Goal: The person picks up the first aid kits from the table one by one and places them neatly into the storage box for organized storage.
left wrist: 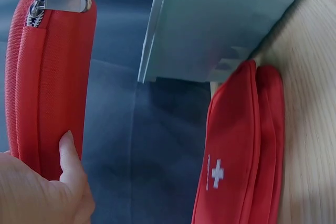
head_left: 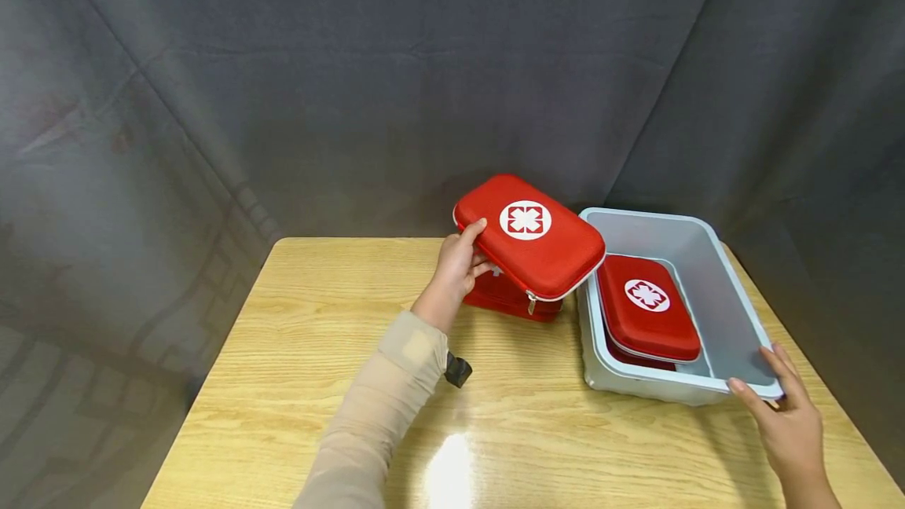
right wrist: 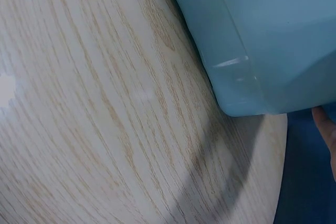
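Gripping a red case (head_left: 537, 246) by its left edge here, middle of the frame, with my left hand (head_left: 456, 264): thumb on top, fingers underneath. My right hand (head_left: 790, 413) is way over at lower right, thumb and fingers spread apart, just touching the corner rim of the grey bin (head_left: 636, 386). Another red case (head_left: 646, 328) lies in that bin, and something red with a white cross (left wrist: 231, 145) sits below the one I've got.

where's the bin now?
Head view: the bin is at the right end of the table, right hand touching its near right corner, held red case to its left.
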{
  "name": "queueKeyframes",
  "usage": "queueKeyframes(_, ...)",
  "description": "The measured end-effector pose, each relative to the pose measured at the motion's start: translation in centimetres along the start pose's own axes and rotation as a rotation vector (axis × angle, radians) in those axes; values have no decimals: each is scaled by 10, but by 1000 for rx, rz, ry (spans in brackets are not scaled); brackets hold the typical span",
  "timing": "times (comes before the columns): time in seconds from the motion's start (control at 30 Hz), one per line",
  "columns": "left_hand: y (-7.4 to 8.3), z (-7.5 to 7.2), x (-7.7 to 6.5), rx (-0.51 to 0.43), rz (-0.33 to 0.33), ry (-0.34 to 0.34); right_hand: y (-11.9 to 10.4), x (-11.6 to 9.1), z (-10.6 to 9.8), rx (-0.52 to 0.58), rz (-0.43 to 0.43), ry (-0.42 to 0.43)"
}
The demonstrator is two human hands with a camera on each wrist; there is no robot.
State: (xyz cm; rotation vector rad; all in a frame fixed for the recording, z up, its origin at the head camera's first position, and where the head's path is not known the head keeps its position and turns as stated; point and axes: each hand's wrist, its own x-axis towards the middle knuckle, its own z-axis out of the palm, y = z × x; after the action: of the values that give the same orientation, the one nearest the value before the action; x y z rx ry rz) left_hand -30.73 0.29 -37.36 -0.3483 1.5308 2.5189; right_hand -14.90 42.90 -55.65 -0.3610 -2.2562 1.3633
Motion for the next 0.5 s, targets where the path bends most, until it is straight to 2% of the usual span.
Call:
queueKeyframes(0.33, -6, 19, -1, 15, 8, -35, 1, 1, 0, 44, 9, 2)
queueKeyframes(0.5, -11, 27, -1, 7, 16, -56, 3, 1, 0, 149, 24, -2)
